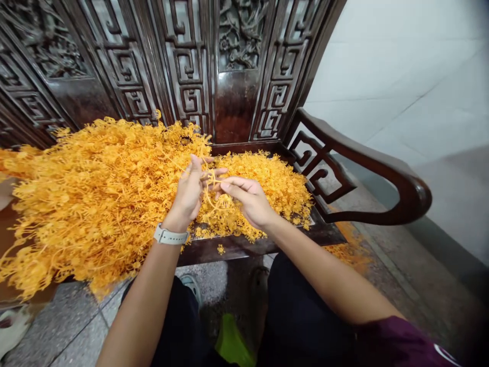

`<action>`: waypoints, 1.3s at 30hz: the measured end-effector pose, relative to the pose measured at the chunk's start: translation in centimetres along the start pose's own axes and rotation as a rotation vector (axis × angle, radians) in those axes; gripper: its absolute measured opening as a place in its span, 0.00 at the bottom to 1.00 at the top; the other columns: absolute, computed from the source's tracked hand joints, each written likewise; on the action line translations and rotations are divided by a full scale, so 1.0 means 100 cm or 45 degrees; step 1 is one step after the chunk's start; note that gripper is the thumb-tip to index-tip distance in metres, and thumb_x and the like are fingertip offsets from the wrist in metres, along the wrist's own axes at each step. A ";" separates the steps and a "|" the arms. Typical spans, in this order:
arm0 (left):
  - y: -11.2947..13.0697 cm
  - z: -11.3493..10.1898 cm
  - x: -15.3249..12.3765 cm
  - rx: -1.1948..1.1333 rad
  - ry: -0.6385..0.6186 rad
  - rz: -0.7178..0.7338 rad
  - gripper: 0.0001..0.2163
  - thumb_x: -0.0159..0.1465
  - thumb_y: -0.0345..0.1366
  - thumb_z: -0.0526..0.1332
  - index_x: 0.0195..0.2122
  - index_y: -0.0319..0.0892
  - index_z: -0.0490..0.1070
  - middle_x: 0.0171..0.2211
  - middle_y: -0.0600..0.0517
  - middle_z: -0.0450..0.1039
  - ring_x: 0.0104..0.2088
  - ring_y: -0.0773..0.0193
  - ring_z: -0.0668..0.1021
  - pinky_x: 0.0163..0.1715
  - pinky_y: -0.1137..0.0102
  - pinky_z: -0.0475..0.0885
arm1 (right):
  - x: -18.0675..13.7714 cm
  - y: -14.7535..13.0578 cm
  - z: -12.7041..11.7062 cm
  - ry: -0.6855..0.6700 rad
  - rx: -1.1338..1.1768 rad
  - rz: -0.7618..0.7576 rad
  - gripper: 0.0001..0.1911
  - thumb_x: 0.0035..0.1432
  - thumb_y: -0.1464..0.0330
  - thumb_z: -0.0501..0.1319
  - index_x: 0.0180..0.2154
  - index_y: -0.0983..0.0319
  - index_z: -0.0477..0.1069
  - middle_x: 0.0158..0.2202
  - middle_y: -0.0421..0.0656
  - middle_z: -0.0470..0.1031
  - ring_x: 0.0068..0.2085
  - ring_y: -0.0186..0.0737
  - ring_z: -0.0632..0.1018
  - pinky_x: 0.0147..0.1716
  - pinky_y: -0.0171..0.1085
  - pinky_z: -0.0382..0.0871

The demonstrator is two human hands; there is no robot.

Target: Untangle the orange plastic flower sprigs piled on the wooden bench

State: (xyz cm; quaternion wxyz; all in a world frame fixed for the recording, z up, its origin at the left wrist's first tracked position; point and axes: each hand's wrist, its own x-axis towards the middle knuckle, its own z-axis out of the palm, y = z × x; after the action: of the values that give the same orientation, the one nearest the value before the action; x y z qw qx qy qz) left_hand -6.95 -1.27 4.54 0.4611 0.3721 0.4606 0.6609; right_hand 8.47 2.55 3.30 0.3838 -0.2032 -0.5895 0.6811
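Observation:
A big heap of orange plastic sprigs [95,193] covers the seat of a dark carved wooden bench [237,102]. My left hand [190,191], with a grey watch on its wrist, is closed in a pinch on one orange sprig [214,196] held above the seat. My right hand [248,199] meets it from the right, its fingers pinched on the same sprig. Beneath and behind the hands lies a smaller pile of loose orange bits [275,186].
The bench's curved armrest [382,178] juts out on the right. Orange crumbs lie on the grey stone floor [355,255] beside it. My dark-trousered knees and a green shoe [233,341] are below the seat edge. A pale tiled wall [401,66] is at right.

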 end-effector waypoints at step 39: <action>-0.054 0.045 0.015 0.433 0.130 0.489 0.09 0.74 0.40 0.64 0.36 0.44 0.72 0.36 0.50 0.77 0.39 0.62 0.79 0.44 0.67 0.72 | -0.003 0.013 -0.057 0.501 0.153 0.119 0.14 0.60 0.62 0.71 0.31 0.58 0.68 0.31 0.40 0.69 0.31 0.34 0.67 0.34 0.39 0.64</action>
State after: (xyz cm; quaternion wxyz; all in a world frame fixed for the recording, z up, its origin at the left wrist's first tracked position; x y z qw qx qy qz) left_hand -1.84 2.16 0.87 0.2341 0.4909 0.5086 0.6675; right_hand 12.39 5.98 0.71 0.4708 -0.3361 -0.4514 0.6794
